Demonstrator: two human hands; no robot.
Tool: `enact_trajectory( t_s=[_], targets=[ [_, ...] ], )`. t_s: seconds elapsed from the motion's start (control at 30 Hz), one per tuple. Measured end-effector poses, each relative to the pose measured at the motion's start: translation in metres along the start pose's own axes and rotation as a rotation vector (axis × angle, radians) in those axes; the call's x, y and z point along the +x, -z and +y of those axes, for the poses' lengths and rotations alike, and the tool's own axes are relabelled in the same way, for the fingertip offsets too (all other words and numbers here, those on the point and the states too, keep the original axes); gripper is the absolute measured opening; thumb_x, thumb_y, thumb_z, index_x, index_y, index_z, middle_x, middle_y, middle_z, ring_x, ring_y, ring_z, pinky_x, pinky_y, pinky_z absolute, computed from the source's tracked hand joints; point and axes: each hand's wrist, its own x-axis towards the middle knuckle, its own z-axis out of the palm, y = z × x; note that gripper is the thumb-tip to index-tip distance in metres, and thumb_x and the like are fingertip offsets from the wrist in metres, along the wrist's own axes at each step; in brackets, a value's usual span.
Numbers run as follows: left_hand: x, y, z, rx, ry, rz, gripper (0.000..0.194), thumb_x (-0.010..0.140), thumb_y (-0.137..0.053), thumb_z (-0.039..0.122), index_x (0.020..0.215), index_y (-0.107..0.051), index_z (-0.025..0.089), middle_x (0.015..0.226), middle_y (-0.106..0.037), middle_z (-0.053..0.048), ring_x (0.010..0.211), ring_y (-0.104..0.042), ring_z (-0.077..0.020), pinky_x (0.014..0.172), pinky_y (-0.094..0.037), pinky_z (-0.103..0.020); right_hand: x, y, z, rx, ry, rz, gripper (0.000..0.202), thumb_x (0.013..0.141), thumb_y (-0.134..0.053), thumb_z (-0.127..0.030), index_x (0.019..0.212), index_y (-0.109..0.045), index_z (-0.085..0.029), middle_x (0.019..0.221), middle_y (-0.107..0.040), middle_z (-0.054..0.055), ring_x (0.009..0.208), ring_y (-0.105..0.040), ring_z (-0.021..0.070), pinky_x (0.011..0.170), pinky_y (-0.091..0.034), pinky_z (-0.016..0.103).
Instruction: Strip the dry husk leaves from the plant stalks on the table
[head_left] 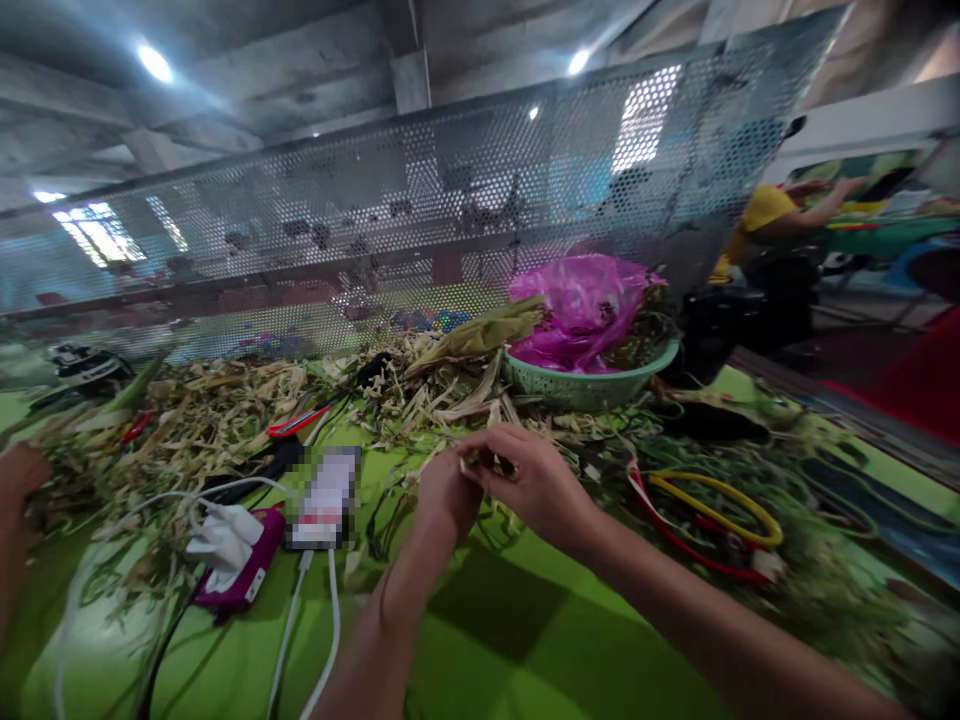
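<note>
My left hand (450, 487) and my right hand (525, 472) meet above the green table (570, 650), fingertips close together. Both hands have bent fingers closed on something small that I cannot make out, perhaps a pale strip of the dry plant material. Dry husks and leaves (225, 400) lie heaped beyond and to the left of them. Just behind my right hand stands a green basket (585, 388) with a pink plastic bag (581, 310) in it.
Left of my arms lie a phone (326, 497), white cables and a purple power strip (259, 570). Yellow and red loops (720, 500) lie on greenery at right. A perforated metal screen (337, 220) rises behind. Another person's hand (26, 468) shows at far left.
</note>
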Motion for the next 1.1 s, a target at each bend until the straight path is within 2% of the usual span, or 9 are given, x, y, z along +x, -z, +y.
enact_trajectory(
  t_s=[0.1, 0.2, 0.27, 0.37, 0.57, 0.73, 0.87, 1.0, 1.1],
  targets=[
    [-0.001, 0.001, 0.003, 0.089, -0.094, 0.006, 0.017, 0.067, -0.067, 0.017, 0.057, -0.055, 0.02, 0.059, -0.046, 0.001, 0.062, -0.036, -0.0146, 0.061, -0.028, -0.026, -0.002, -0.001, 0.002, -0.028, 0.036, 0.044, 0.014, 0.078, -0.058, -0.011, 0.083, -0.064, -0.022, 0.082, -0.066, 0.003, 0.076, -0.059, 0.0171, 0.068, -0.043, 0.028],
    [-0.003, 0.003, 0.011, -0.082, -0.112, -0.035, 0.021, 0.077, -0.061, 0.031, 0.063, -0.051, 0.019, 0.059, -0.042, 0.004, 0.057, -0.034, -0.0114, 0.057, -0.028, -0.024, -0.001, 0.003, 0.006, -0.054, 0.021, 0.074, 0.009, 0.08, -0.059, -0.015, 0.084, -0.063, -0.022, 0.081, -0.066, 0.003, 0.074, -0.06, 0.0171, 0.068, -0.043, 0.029],
    [-0.005, 0.003, 0.016, -0.257, -0.06, -0.089, 0.024, 0.078, -0.061, 0.036, 0.068, -0.052, 0.017, 0.061, -0.044, 0.004, 0.057, -0.036, -0.0095, 0.056, -0.03, -0.022, 0.0, 0.004, 0.008, -0.031, 0.006, 0.077, 0.007, 0.082, -0.059, -0.018, 0.086, -0.063, -0.022, 0.083, -0.067, 0.003, 0.075, -0.06, 0.0173, 0.069, -0.044, 0.029],
    [-0.007, 0.004, 0.021, -0.385, 0.024, -0.131, 0.023, 0.075, -0.067, 0.037, 0.075, -0.058, 0.016, 0.067, -0.051, 0.003, 0.061, -0.044, -0.0089, 0.06, -0.036, -0.021, 0.002, 0.007, 0.01, 0.04, -0.032, 0.092, 0.006, 0.084, -0.06, -0.022, 0.088, -0.063, -0.022, 0.085, -0.067, 0.004, 0.076, -0.06, 0.0174, 0.07, -0.045, 0.03],
    [-0.01, 0.009, 0.026, -0.537, 0.146, -0.247, 0.024, 0.068, -0.073, 0.027, 0.087, -0.064, 0.016, 0.081, -0.061, -0.001, 0.071, -0.054, -0.0113, 0.07, -0.045, -0.024, 0.005, 0.015, 0.012, 0.063, -0.032, 0.12, 0.006, 0.083, -0.061, -0.02, 0.085, -0.066, -0.022, 0.083, -0.065, 0.004, 0.077, -0.058, 0.0171, 0.07, -0.045, 0.03],
    [-0.008, 0.009, 0.021, -0.466, 0.13, -0.174, 0.026, 0.072, -0.073, 0.038, 0.077, -0.063, 0.014, 0.07, -0.056, 0.002, 0.064, -0.049, -0.0083, 0.063, -0.042, -0.021, 0.005, 0.016, 0.017, -0.059, 0.043, 0.044, 0.009, 0.082, -0.061, -0.016, 0.086, -0.067, -0.021, 0.087, -0.064, 0.005, 0.082, -0.059, 0.0178, 0.073, -0.046, 0.029],
    [-0.003, 0.007, 0.017, -0.482, 0.152, -0.13, 0.028, 0.069, -0.075, 0.038, 0.076, -0.064, 0.014, 0.067, -0.056, 0.003, 0.06, -0.048, -0.0069, 0.063, -0.043, -0.02, 0.004, 0.015, 0.025, -0.314, 0.187, 0.006, 0.015, 0.085, -0.059, -0.015, 0.095, -0.068, -0.022, 0.093, -0.066, 0.005, 0.088, -0.059, 0.0192, 0.077, -0.045, 0.031],
    [-0.001, 0.009, 0.016, -0.53, 0.179, -0.053, 0.027, 0.066, -0.077, 0.035, 0.078, -0.065, 0.014, 0.065, -0.055, 0.004, 0.057, -0.048, -0.006, 0.065, -0.047, -0.021, 0.001, 0.014, 0.028, -0.574, 0.293, -0.014, 0.038, 0.084, -0.058, -0.01, 0.116, -0.063, -0.029, 0.116, -0.065, 0.005, 0.1, -0.059, 0.0217, 0.083, -0.042, 0.035],
    [-0.001, 0.01, 0.017, -0.539, 0.204, -0.031, 0.029, 0.064, -0.078, 0.034, 0.08, -0.065, 0.014, 0.069, -0.057, 0.002, 0.058, -0.05, -0.0063, 0.064, -0.047, -0.02, 0.0, 0.014, 0.027, -0.618, 0.356, -0.009, 0.037, 0.084, -0.059, -0.01, 0.114, -0.064, -0.031, 0.127, -0.061, 0.003, 0.103, -0.058, 0.0225, 0.086, -0.04, 0.037]
  ],
)
